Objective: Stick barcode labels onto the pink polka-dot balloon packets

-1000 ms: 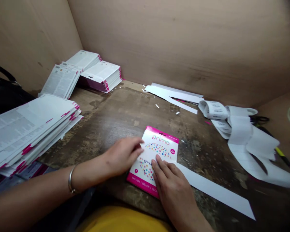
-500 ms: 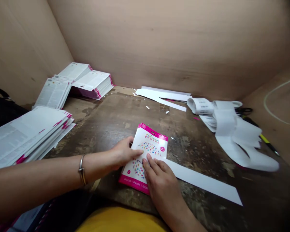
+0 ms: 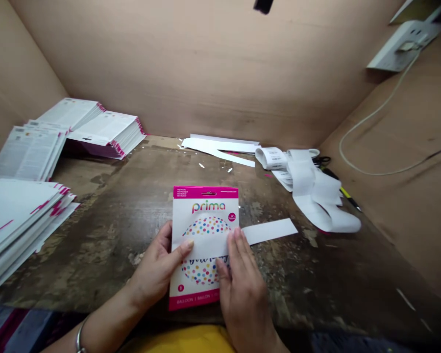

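Note:
A balloon packet (image 3: 205,201) with pink bands and the word "prima" stands nearly square to me at the table's front middle, its printed face showing coloured dots. My left hand (image 3: 154,267) grips its left edge, thumb across the front. My right hand (image 3: 240,289) presses its fingers on the lower middle of the packet. A white paper strip (image 3: 270,231) crosses the packet under both thumbs and sticks out to the right. The strip's left end is hidden near my left thumb.
Stacks of printed packets (image 3: 18,225) lie at the left and back left. Loose white strips (image 3: 220,145), a barcode label roll (image 3: 272,158), scissors (image 3: 321,161) and a yellow-black pen (image 3: 343,192) lie behind and right, on a worn wooden table (image 3: 132,211) inside plywood walls.
The packet has turned from a slant to nearly square and both hands have closed on its sides. The strip now points right and shows shorter. The view has shifted, bringing a wall socket into sight.

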`<state>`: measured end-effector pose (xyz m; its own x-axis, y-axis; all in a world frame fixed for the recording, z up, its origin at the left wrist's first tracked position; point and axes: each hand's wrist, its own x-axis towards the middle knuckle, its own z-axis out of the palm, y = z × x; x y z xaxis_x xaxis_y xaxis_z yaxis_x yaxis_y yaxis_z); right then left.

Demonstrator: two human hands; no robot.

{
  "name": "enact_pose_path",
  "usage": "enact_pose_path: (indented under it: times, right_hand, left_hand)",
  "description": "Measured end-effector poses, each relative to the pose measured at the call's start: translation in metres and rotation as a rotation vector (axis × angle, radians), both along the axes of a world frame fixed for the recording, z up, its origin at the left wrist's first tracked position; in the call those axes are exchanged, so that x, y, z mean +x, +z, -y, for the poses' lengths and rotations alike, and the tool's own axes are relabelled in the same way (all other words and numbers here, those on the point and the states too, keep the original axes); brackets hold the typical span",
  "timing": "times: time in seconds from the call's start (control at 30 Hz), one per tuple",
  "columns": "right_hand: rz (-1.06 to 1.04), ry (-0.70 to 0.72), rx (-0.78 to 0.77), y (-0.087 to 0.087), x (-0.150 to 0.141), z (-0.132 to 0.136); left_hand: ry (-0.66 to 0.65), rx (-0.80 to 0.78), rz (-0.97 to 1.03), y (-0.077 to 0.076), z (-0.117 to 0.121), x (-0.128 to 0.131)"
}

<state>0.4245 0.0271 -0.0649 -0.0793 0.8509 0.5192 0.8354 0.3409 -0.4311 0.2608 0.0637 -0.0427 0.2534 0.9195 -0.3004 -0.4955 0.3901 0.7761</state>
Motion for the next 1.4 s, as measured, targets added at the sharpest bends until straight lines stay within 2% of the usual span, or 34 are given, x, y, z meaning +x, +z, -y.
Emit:
enact_pose_path:
  times: [0.1, 0.17, 0.27, 0.33, 0.43, 0.5, 0.67, 0.8, 0.9, 0.97, 1.03, 1.13, 1.23, 1.33, 1.4]
  right_hand:
    - [-0.326, -0.097, -0.190, 0.003, 0.003, -0.005]
    - [-0.722, -0.097, -0.398, 0.007, 0.006, -0.011]
    - [-1.314, 0.064, -0.719, 0.015, 0.013, -0.020]
    - [-1.501, 0.193, -0.913, 0.019, 0.020, -0.024]
    - [-1.584, 0.328, -1.120, 0.023, 0.028, -0.026]
    - [-1.613, 0.372, -1.154, 0.023, 0.030, -0.026]
    - [-1.649, 0.318, -1.095, 0.025, 0.025, -0.027]
    - [-1.633, 0.189, -0.981, 0.027, 0.024, -0.030]
    - [-1.630, 0.141, -0.929, 0.026, 0.023, -0.029]
    - [-1.639, 0.137, -0.982, 0.023, 0.021, -0.026]
    - [-1.660, 0.118, -1.032, 0.020, 0.019, -0.024]
    - [-1.708, 0.061, -1.060, 0.013, 0.018, -0.024]
    - [-1.750, 0.020, -1.110, 0.010, 0.018, -0.030]
    - [-1.754, -0.005, -1.133, 0.010, 0.017, -0.036]
    - [-1.734, -0.022, -1.149, 0.010, 0.016, -0.039]
  left_hand:
    - [0.002, -0.022, 0.026, -0.005, 0.002, 0.002]
    - [0.009, -0.023, 0.035, -0.007, 0.002, 0.002]
    - [0.019, -0.030, 0.052, -0.010, 0.001, -0.001]
    - [0.016, -0.039, 0.063, -0.012, 0.002, -0.002]
    - [0.004, -0.043, 0.067, -0.015, 0.003, 0.000]
    - [-0.007, -0.025, 0.068, -0.014, 0.003, 0.002]
    - [-0.008, 0.042, 0.062, -0.008, -0.002, 0.000]
    - [0.002, -0.099, 0.099, -0.007, -0.003, -0.011]
    - [-0.193, -0.266, 0.216, -0.010, 0.001, -0.013]
    - [-0.281, -0.318, 0.285, -0.012, 0.002, -0.009]
    - [-0.193, -0.316, 0.308, -0.013, 0.001, -0.004]
    - [0.110, -0.271, 0.257, -0.014, -0.004, -0.002]
    - [0.292, -0.238, 0.138, -0.017, -0.010, -0.010]
    - [0.399, -0.069, -0.134, -0.018, -0.017, -0.021]
    - [0.377, 0.094, -0.392, -0.015, -0.020, -0.026]
